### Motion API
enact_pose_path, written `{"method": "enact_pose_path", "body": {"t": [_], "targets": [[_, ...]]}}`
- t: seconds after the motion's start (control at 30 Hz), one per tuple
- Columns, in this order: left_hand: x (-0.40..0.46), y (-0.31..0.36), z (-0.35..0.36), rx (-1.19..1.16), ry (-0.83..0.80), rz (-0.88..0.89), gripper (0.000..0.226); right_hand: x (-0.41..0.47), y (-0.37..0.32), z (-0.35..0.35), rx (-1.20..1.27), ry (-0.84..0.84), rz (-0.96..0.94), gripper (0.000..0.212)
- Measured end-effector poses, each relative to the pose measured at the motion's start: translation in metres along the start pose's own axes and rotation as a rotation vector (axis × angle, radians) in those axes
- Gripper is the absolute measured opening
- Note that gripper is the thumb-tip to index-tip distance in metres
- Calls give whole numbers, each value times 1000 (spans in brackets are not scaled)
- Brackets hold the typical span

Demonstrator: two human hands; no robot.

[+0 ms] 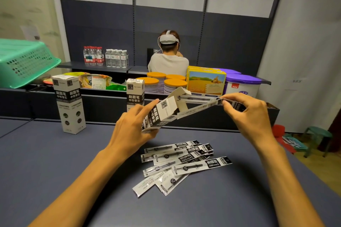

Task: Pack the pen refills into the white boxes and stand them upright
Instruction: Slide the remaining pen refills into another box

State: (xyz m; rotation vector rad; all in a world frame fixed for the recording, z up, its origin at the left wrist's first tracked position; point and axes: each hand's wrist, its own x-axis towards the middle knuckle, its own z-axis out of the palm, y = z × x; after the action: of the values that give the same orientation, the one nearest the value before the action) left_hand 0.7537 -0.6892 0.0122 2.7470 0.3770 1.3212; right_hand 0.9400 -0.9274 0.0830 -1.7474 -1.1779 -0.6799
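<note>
My left hand (134, 125) grips a white and black refill box (162, 114), tilted with its open flap end pointing up and right. My right hand (247, 112) pinches the ends of pen refill packets (201, 106) whose other ends sit inside the box's open mouth. Several more packaged refills (177, 164) lie in a loose pile on the dark table below my hands. Two closed boxes stand upright: one at the left (69, 105), another (135, 94) behind my left hand.
A green plastic basket (24, 61) sits at the far left on a shelf edge. Orange-lidded tins (166, 83), a yellow carton (205, 81) and a purple-lidded tub (241, 84) line the shelf behind. A person sits beyond, back turned. Stools stand at the right.
</note>
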Motion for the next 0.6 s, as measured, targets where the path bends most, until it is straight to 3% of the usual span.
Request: {"method": "enact_pose_path", "body": {"t": [0.2, 0.37, 0.6], "targets": [[0, 1, -1, 8, 2, 5, 94, -2, 2, -1, 16, 30, 17, 15], [0, 1, -1, 0, 8, -13, 93, -5, 3, 1, -48, -8, -148, 18], [0, 1, -1, -5, 31, -43, 92, -6, 4, -5, 87, -80, -252, 20]]}}
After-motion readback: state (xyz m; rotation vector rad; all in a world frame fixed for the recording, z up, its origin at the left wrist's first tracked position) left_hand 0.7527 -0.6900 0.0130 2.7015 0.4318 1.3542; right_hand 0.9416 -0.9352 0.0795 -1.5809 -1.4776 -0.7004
